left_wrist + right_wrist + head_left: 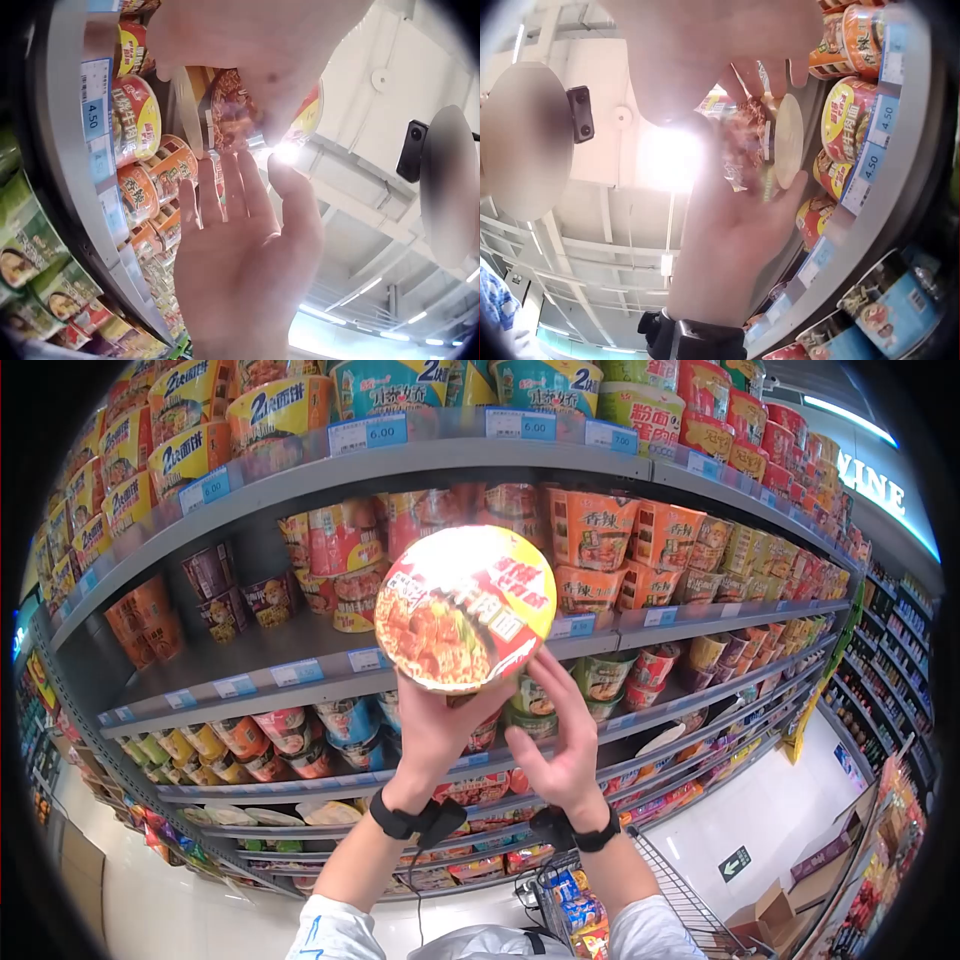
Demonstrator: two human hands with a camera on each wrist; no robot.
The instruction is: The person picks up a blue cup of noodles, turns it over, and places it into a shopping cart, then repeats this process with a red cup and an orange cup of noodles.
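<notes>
A large round instant noodle bowl (465, 610) with a red, yellow and white lid is held up before the shelves, glare on its top. My left hand (435, 730) grips it from below; in the right wrist view that hand (727, 240) curls round the bowl (746, 139). My right hand (562, 745) is at the bowl's lower right, fingers extended; whether the fingertips touch it is unclear. The left wrist view shows the right palm (240, 262) with straight, spread fingers beside the bowl (232, 112). Each wrist wears a black band.
Shelves (480, 460) of stacked noodle bowls and cups, with blue price tags, curve across the front. A shopping cart (670, 890) with packaged goods stands below at the right. Cardboard boxes (775, 915) lie further right, near a green floor sign (735, 864).
</notes>
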